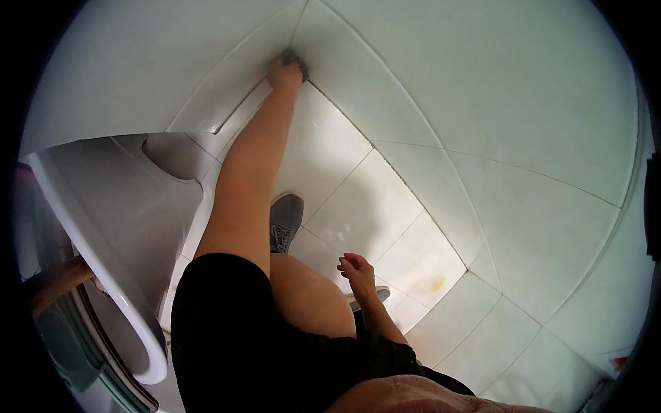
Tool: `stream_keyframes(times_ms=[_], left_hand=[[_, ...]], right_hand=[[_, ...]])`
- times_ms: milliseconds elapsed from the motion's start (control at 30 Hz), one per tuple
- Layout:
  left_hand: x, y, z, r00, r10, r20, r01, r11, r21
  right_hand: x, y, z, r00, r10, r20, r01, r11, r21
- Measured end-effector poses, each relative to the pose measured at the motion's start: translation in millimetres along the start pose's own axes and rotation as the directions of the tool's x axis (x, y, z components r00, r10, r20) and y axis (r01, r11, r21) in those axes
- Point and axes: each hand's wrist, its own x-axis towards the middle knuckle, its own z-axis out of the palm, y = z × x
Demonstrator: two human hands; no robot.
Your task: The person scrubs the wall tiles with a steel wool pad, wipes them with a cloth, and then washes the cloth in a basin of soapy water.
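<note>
At the top of the view my left arm reaches into the corner where the white tiled walls (461,82) meet the floor. My left hand (282,74) is closed on a dark bristled scrub brush (297,63), held against the foot of the corner; some fingers are hidden. My right hand (357,270) hangs lower, over the white floor tiles (337,179), with loosely curled fingers apart and holding nothing. My grey laced shoe (285,217) rests on the floor below my left hand, beside my bent knee.
On the left is a white ceramic fixture (117,213) with a curved rim. Below it are a wooden handle (58,282) and a dark green plastic item (65,344), partly cut off. A yellowish stain (436,283) marks the floor by the right wall. A small red thing (618,361) shows at the lower right.
</note>
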Motion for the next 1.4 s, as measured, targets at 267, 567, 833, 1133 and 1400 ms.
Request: stream_keyframes(times_ms=[267,567,833,1133,1400], left_hand=[[-115,88,-20,0.639,0.702,-0.316,-0.765,0.625,-0.158],[-72,107,-45,0.816,0.469,-0.338,-0.555,0.800,-0.229],[-163,76,-8,0.574,0.808,-0.132,-0.818,0.556,-0.148],[-131,108,-18,0.377,0.898,-0.228,-0.922,0.387,-0.002],[-103,154,-47,0.536,0.712,-0.453,-0.822,0.564,-0.087]], right_hand=[[0,5,17,0.997,-0.015,0.075,0.017,0.999,-0.031],[-5,-16,22,0.997,-0.069,0.039,0.069,0.997,-0.015],[7,13,14,0.999,-0.019,0.051,0.024,0.995,-0.099],[9,13,17,0.998,-0.025,0.056,0.032,0.991,-0.130],[2,-5,21,0.997,-0.054,0.048,0.058,0.994,-0.089]])
